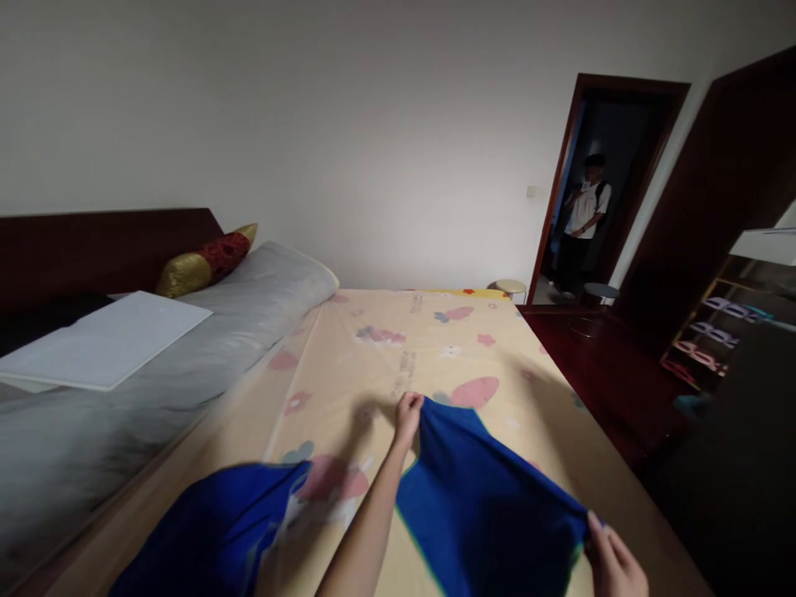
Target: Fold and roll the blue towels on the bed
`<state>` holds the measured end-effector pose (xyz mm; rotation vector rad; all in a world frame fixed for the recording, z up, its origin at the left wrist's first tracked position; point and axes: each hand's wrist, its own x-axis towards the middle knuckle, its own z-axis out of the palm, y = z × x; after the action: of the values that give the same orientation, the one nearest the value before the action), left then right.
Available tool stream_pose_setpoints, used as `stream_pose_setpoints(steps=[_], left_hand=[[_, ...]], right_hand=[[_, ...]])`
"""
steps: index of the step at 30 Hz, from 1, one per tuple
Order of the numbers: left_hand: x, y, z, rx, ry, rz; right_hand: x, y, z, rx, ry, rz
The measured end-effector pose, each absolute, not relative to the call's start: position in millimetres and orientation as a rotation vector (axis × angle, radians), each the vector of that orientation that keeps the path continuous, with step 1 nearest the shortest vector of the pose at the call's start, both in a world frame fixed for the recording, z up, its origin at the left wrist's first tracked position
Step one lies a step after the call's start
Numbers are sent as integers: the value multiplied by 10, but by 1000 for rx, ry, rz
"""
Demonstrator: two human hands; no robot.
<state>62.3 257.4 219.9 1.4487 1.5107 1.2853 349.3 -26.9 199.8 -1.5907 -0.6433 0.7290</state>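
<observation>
A blue garment [478, 497] lies spread over the yellow patterned bed sheet [398, 348], with another blue part [217, 531] lower left. My left hand [407, 412] is stretched forward and pinches the garment's far corner. At the bottom right, my right hand [613, 560] grips the garment's near edge. The cloth hangs stretched between both hands, slightly lifted off the sheet.
A grey bolster [186, 348], a red and gold cushion [208, 259] and a white board [105, 340] sit along the dark headboard at left. Another person [584, 220] stands in the open doorway. Two stools [511, 287] and a shoe rack [721, 332] stand at right.
</observation>
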Motion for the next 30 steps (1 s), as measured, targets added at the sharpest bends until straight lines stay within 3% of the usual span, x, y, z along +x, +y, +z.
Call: stream_pose_setpoints(steps=[7, 12, 16, 20, 25, 30], left_hand=[[-41, 1755, 3072, 1193, 1173, 1532], [-281, 1232, 3544, 1089, 1078, 1571], [-465, 1127, 3649, 1047, 1049, 1526], [-528, 1321, 3388, 1000, 1144, 1417], [-453, 1671, 3136, 965, 1203, 1395], [-517, 1899, 3452, 1010, 1196, 1506]], right_hand=[[3985, 147, 3054, -1370, -588, 497], [4096, 381, 3541, -1224, -604, 590], [4156, 638, 3589, -1137, -717, 854], [4117, 933, 3374, -1161, -793, 980], [4039, 1276, 3166, -1199, -821, 959], [4180, 1534, 3366, -1177, -828, 823]])
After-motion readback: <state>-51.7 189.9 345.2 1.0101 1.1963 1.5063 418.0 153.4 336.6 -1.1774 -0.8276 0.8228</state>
